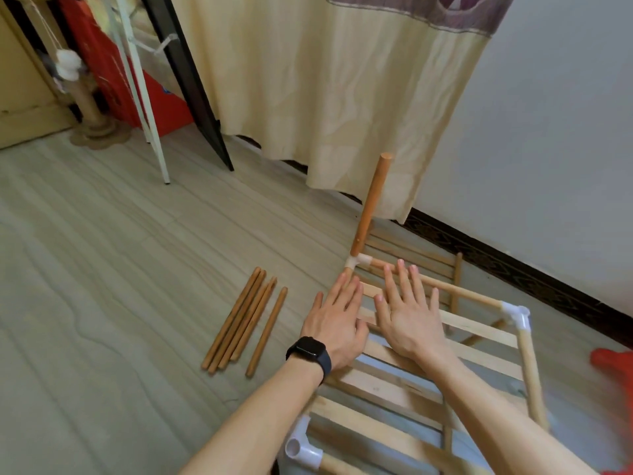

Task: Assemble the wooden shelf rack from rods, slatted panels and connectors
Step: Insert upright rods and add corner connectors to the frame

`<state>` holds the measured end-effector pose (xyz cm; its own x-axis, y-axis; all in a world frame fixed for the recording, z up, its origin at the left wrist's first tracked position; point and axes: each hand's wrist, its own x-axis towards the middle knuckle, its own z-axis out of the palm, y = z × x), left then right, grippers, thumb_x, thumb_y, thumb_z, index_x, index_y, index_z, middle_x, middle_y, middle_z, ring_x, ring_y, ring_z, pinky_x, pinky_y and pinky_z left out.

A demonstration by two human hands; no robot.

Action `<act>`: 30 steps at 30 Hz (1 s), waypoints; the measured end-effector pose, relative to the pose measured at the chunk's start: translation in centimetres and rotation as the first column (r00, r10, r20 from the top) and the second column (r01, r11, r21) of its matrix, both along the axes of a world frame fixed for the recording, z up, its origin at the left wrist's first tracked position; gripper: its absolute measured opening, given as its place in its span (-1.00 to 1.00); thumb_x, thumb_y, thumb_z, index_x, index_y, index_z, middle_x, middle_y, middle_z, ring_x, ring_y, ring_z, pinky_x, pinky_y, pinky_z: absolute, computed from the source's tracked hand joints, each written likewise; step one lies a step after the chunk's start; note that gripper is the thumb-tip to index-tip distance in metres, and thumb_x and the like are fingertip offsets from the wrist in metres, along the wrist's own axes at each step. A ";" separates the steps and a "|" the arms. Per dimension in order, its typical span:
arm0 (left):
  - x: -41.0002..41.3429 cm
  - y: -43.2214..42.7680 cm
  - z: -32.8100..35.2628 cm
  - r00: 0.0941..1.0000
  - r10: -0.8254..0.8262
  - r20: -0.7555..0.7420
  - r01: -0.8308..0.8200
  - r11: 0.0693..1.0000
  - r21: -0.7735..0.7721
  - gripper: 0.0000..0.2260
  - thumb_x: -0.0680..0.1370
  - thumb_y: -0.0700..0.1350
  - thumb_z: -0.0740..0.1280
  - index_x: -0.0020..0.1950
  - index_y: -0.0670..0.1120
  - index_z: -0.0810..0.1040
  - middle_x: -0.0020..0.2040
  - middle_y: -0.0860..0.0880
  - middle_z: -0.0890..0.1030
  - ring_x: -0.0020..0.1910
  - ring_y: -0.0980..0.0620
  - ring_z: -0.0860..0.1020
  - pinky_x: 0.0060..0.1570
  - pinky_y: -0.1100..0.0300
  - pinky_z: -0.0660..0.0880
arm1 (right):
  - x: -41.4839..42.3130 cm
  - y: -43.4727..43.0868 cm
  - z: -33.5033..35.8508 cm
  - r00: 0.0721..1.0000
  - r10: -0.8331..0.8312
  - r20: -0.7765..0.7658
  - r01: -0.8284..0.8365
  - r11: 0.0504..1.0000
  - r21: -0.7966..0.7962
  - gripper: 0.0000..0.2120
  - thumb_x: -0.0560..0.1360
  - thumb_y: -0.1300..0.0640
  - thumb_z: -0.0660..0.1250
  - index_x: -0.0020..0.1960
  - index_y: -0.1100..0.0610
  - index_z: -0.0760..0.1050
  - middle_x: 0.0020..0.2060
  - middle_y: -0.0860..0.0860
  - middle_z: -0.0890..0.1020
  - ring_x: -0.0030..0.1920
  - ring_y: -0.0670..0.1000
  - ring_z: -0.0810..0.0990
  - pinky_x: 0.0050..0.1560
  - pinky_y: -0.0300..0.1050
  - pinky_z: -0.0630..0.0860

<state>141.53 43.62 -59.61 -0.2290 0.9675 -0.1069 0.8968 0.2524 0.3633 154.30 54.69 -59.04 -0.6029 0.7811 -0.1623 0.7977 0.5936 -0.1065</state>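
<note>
Both left hand (337, 320) and right hand (407, 318) lay straight fingers (406, 286) flat atop slatted panel (479, 329).

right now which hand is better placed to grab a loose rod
Left, probably. The left hand lies nearest the loose rods; the right hand is beyond it, over the slatted panel.

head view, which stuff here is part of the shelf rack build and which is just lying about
Job: slatted panel, upright rod, loose rods, white connector, left hand, right hand (both flat over the panel).
Lying about: curtain, red box, white stand.
</note>
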 end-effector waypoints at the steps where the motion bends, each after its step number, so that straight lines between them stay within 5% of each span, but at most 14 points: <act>1: -0.1 -0.1 -0.2 0.994 0.019 0.106 -0.026 0.998 0.064 -0.39 0.65 0.09 0.05 0.65 0.02 -0.11 0.63 0.08 -0.25 0.59 0.12 -0.24 0.57 -0.03 -0.06 | 0.2 0.0 -0.1 1.000 -0.003 -0.006 0.003 1.000 0.009 -0.42 0.65 -0.26 -0.27 0.59 -0.14 -0.35 0.54 -0.12 -0.41 0.53 -0.02 -0.47 0.54 0.24 -0.31; 2: -0.3 -0.3 -0.5 0.960 0.057 0.274 -0.100 0.984 0.145 -0.38 0.63 0.12 0.08 0.65 0.08 -0.07 0.63 0.13 -0.22 0.59 0.16 -0.16 0.55 0.08 0.00 | 0.3 0.0 -0.1 1.000 -0.005 -0.012 0.005 1.000 0.020 -0.42 0.64 -0.26 -0.28 0.59 -0.14 -0.35 0.54 -0.12 -0.41 0.53 -0.02 -0.47 0.55 0.24 -0.30; 4: -1.2 -1.2 -1.1 0.744 0.183 0.643 -0.399 0.894 0.206 -0.44 0.62 0.16 0.11 0.62 0.17 0.07 0.62 0.17 -0.05 0.53 0.21 0.06 0.41 0.27 0.15 | 0.3 0.1 -0.2 1.000 -0.003 -0.019 0.004 0.999 0.033 -0.42 0.63 -0.27 -0.30 0.59 -0.15 -0.36 0.54 -0.12 -0.41 0.53 -0.03 -0.47 0.56 0.23 -0.27; 6: -3.0 -2.3 -2.7 0.524 0.355 0.774 -0.644 0.760 0.087 -0.56 0.68 0.14 0.11 0.56 0.12 0.25 0.57 0.06 0.20 0.41 0.17 0.27 0.31 0.24 0.25 | 0.1 0.2 -0.3 0.999 0.003 -0.040 -0.002 0.999 0.041 -0.42 0.63 -0.28 -0.31 0.59 -0.15 -0.35 0.55 -0.12 -0.40 0.54 -0.03 -0.46 0.57 0.22 -0.24; 7: -4.3 -2.9 -4.1 0.503 0.453 0.736 -0.679 0.734 0.012 -0.57 0.69 0.14 0.11 0.54 0.07 0.30 0.54 0.02 0.29 0.38 0.12 0.33 0.32 0.19 0.27 | 0.0 0.2 -0.3 0.999 0.004 -0.050 -0.002 0.999 0.046 -0.42 0.63 -0.28 -0.30 0.60 -0.15 -0.34 0.56 -0.12 -0.39 0.54 -0.03 -0.45 0.57 0.22 -0.22; 10: -8.1 -5.3 -9.8 0.649 0.631 0.425 -0.601 0.768 -0.224 -0.54 0.69 0.17 0.07 0.51 -0.02 0.37 0.49 -0.10 0.33 0.41 -0.10 0.37 0.39 0.03 0.32 | 0.0 0.2 -0.4 0.998 -0.010 -0.068 0.013 0.999 0.048 -0.42 0.64 -0.26 -0.27 0.61 -0.15 -0.30 0.57 -0.12 -0.35 0.56 -0.04 -0.42 0.58 0.21 -0.20; 14: -9.7 -7.9 -15.7 0.790 0.595 0.145 -0.465 0.737 -0.491 -0.58 0.68 0.09 0.13 0.51 -0.01 0.34 0.51 -0.19 0.25 0.39 -0.20 0.40 0.31 -0.03 0.42 | 0.0 0.0 -0.8 0.996 -0.012 -0.093 0.017 0.998 0.059 -0.42 0.65 -0.26 -0.24 0.61 -0.15 -0.27 0.58 -0.11 -0.31 0.57 -0.04 -0.38 0.58 0.21 -0.16; 18: -8.4 -9.2 -18.9 0.853 0.520 -0.045 -0.475 0.737 -0.481 -0.66 0.67 -0.06 0.15 0.45 -0.01 0.37 0.44 -0.17 0.28 0.36 -0.18 0.39 0.20 -0.04 0.48 | -0.2 0.0 -1.1 0.993 -0.022 -0.117 0.030 0.997 0.073 -0.42 0.65 -0.26 -0.22 0.62 -0.15 -0.23 0.60 -0.11 -0.26 0.58 -0.04 -0.35 0.59 0.21 -0.11; 25: -6.5 -9.4 -19.2 0.769 0.636 0.066 -0.553 0.714 -0.430 -0.87 0.62 -0.26 0.14 0.10 -0.07 0.38 0.12 -0.12 0.39 -0.08 -0.10 0.44 -0.10 0.07 0.44 | -0.1 -0.2 -1.4 0.991 -0.024 -0.134 0.035 0.996 0.081 -0.41 0.65 -0.27 -0.20 0.63 -0.14 -0.18 0.62 -0.10 -0.22 0.60 -0.03 -0.29 0.58 0.20 -0.07; 27: -6.7 -9.3 -18.6 0.653 0.725 0.216 -0.597 0.669 -0.442 -0.92 0.62 -0.23 0.19 0.09 -0.08 0.37 0.05 -0.12 0.48 -0.10 -0.12 0.51 -0.13 0.06 0.46 | -0.1 -0.2 -1.4 0.991 -0.027 -0.129 0.037 0.996 0.076 -0.41 0.65 -0.27 -0.20 0.63 -0.14 -0.18 0.62 -0.10 -0.22 0.60 -0.03 -0.29 0.59 0.20 -0.06; 30: -6.9 -9.1 -16.6 0.240 0.804 0.544 -0.650 0.549 -0.525 -0.79 0.59 -0.27 0.30 0.19 -0.13 0.39 0.00 -0.15 0.59 -0.09 -0.10 0.57 -0.04 0.01 0.56 | 0.0 -0.2 -1.4 0.992 -0.030 -0.123 0.040 0.996 0.078 -0.41 0.65 -0.27 -0.19 0.63 -0.13 -0.16 0.62 -0.10 -0.21 0.60 -0.04 -0.29 0.59 0.20 -0.06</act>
<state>134.63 34.50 -76.23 -0.6072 0.3713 -0.7025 -0.2113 0.7768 0.5932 154.32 54.47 -60.43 -0.5864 0.8096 -0.0253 0.8021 0.5761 -0.1570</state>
